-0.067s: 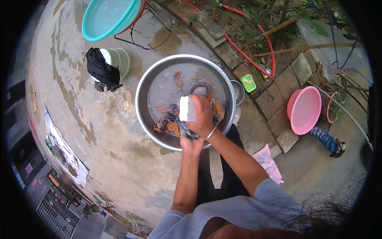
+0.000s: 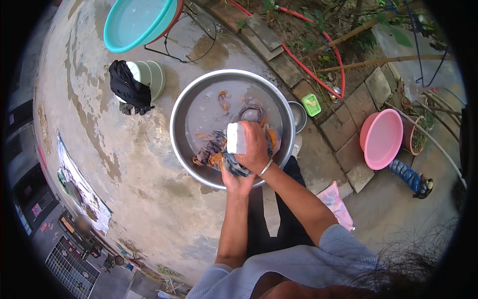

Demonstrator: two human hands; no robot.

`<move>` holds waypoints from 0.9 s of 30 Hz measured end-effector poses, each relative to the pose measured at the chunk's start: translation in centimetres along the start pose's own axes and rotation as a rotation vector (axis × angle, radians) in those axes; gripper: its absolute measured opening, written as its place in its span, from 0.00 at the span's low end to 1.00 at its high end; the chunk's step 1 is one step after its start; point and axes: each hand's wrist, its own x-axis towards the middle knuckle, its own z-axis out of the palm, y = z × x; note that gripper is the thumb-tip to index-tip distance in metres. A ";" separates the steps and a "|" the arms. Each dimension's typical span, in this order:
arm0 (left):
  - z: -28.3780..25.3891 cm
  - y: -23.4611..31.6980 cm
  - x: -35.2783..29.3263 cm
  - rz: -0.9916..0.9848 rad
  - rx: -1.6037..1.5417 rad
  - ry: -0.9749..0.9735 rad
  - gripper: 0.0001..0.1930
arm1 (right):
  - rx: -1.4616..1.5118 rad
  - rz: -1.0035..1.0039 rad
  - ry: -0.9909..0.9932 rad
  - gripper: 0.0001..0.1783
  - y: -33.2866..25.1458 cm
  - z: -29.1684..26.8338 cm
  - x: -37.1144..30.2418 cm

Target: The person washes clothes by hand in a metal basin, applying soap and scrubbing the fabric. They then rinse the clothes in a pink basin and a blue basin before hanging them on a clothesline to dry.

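On a damp concrete yard (image 2: pixel 149 209), with a metal basin (image 2: pixel 178 129) beneath the grip, the right hand (image 2: pixel 255 147) clasps a white block (image 2: pixel 236 138) (likely slippery, so best held firmly) close by grey cloth (image 2: pixel 234 166) held in the left hand (image 2: pixel 238 185).

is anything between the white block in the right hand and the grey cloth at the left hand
Nothing visible: the right hand holds the white block close to the grey cloth, which the left hand supports over the near side of the metal basin. Whether block and cloth touch is unclear.
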 end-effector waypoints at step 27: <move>-4.8 3.6 2.6 0.414 2.164 0.655 0.47 | 1.080 0.947 -0.259 0.20 2.1 -4.8 0.4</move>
